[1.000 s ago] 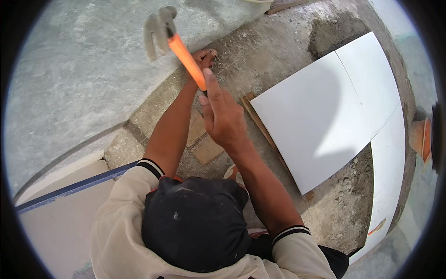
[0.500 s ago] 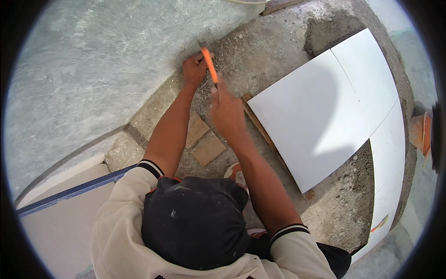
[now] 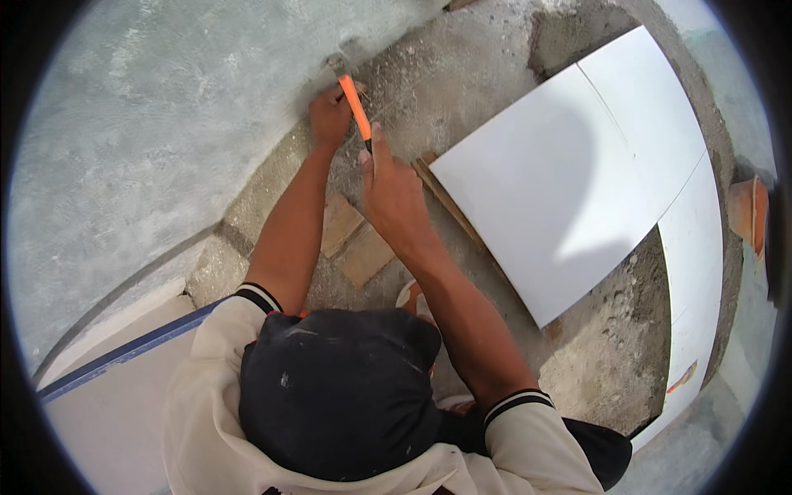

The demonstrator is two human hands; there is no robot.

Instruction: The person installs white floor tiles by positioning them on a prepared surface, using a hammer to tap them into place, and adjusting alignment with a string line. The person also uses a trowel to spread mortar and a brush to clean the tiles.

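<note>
1. Gripping the orange-handled hammer [image 3: 354,106] by its dark lower end with the right hand [image 3: 394,198], clamped tightly around it.
2. Pointing with the hammer up and slightly left, toward the foot of the pale grey-green wall [image 3: 181,124]; blurred about the metal head, so unclear whether touching anything there.
3. Stretched out with the left hand [image 3: 331,117] to the join of wall and rough floor [image 3: 470,58], just beside the upper part of the orange handle. Partly hidden at the fingertips, so impossible to tell whether apart or pinched together on something.
4. On the floor between the forearms, flat brown boards [image 3: 363,247].
5. Right of the right hand, well apart from the hammer, a large white tile [image 3: 528,181] with a wooden slat [image 3: 452,203] along its left edge; beyond, more white tiles [image 3: 697,264].
6. Near the upper tile edge, a dark mortar patch [image 3: 569,33]; at far right, an orange container [image 3: 747,214].
7. In the foreground, a black cap [image 3: 338,396] and cream, dark-banded sleeves [image 3: 536,445].
</note>
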